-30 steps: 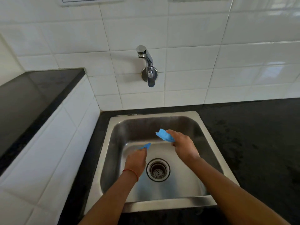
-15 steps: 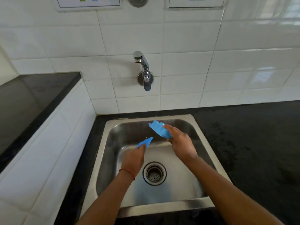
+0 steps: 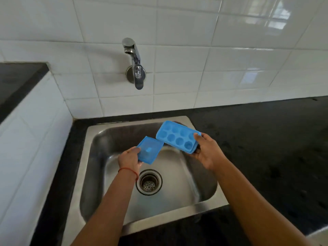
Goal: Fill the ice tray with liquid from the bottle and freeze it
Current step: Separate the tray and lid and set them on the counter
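A blue ice tray (image 3: 177, 137) with round cups is held over the steel sink (image 3: 92, 174), cups facing up toward me. My right hand (image 3: 206, 150) grips its near right end, thumb on the rim. My left hand (image 3: 130, 158) holds the tray's flat blue lid (image 3: 150, 152) by its near corner, just left of the tray and a little lower. Tray and lid sit side by side, their edges nearly meeting. The cups look empty. No bottle is in view.
A chrome tap (image 3: 135, 68) juts from the white tiled wall above the sink, not running. The drain strainer (image 3: 149, 182) lies below my hands. Black countertop (image 3: 266, 148) stretches right; a raised tiled ledge (image 3: 23, 139) with a black top stands left.
Both hands have risen and turned the tray and lid from edge-on to face up. The view has tilted and come closer to the sink.
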### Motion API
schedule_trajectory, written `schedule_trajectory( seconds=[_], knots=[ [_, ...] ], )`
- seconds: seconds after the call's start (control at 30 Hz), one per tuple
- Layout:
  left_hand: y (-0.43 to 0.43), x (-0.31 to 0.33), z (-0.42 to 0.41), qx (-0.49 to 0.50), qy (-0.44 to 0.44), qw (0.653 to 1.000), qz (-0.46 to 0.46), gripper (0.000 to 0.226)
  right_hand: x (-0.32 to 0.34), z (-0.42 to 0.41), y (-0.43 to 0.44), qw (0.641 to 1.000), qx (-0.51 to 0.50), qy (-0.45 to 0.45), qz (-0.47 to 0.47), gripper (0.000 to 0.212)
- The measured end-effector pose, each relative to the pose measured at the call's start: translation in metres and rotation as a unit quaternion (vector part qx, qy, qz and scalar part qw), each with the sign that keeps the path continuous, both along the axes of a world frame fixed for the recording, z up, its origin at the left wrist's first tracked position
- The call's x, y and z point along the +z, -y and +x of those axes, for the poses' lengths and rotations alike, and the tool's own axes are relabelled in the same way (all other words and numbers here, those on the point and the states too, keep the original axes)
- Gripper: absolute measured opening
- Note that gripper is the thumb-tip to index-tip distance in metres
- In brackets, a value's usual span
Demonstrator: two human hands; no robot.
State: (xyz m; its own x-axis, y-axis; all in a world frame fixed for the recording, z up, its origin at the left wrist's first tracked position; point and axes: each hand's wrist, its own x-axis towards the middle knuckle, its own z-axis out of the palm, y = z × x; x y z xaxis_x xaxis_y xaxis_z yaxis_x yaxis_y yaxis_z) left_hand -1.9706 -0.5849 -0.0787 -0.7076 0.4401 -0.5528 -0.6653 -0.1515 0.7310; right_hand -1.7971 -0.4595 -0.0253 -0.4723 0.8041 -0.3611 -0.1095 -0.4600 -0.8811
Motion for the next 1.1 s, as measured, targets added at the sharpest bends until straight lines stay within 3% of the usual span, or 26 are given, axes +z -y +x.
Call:
schedule_trajectory(
  seconds=[0.13,0.23,0.4,0.53,0.7,0.97,1.1],
  knots=[
    [-0.025,0.009,0.025,0.000,0.100,0.993,0.064,0.012,0.011,0.036,-0.013,0.998,-0.051,0.018,-0.029,0.017],
    [-0.045,0.019,0.051,-0.037,0.114,0.989,0.089,0.008,0.019,0.069,-0.024,0.992,-0.095,-0.019,-0.075,0.012],
    [-0.084,0.040,0.114,-0.159,0.043,0.983,0.079,0.006,0.029,0.146,-0.044,0.990,-0.121,-0.015,-0.068,0.020],
    [-0.119,0.052,0.190,-0.247,-0.009,0.965,0.091,0.029,0.031,0.227,-0.066,0.985,-0.160,-0.027,-0.063,0.020],
    [-0.173,0.052,0.314,-0.288,-0.043,0.952,0.098,0.032,0.030,0.357,-0.093,0.973,-0.219,-0.045,-0.060,0.022],
    [-0.258,0.061,0.508,-0.419,-0.086,0.900,0.085,0.017,0.021,0.559,-0.129,0.924,-0.379,-0.009,-0.054,0.022],
    [-0.312,0.055,0.594,-0.462,-0.101,0.876,0.092,0.018,0.006,0.642,-0.148,0.891,-0.450,-0.034,-0.046,0.013]
  ],
)
